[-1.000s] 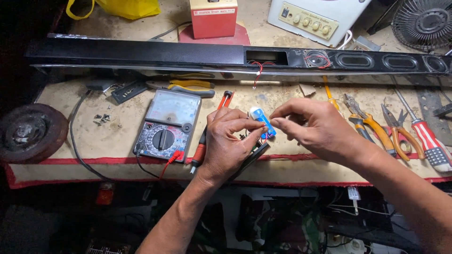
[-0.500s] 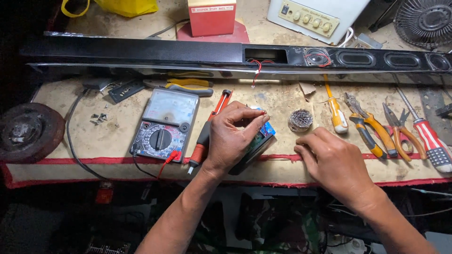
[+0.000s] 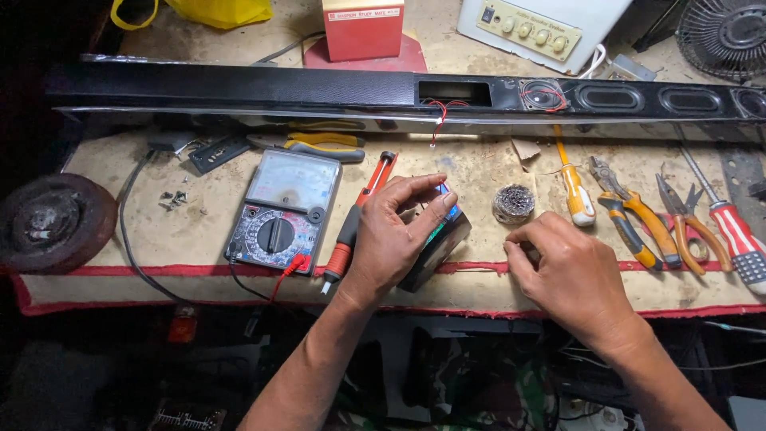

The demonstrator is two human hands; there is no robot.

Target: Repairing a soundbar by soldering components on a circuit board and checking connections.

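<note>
Head view: my left hand [image 3: 395,239] grips a small black box [image 3: 437,249]; my right hand [image 3: 570,275] rests curled on the bench [image 3: 479,172], whether it holds anything I cannot tell.

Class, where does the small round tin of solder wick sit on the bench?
Centre-right: the round tin sits between the left hand and the yellow-handled screwdriver.

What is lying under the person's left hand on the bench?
Under the left hand sits a small dark box-like part with a blue-green piece at its top, gripped by the fingers. The palm covers most of it, so its left side is hidden.
</note>
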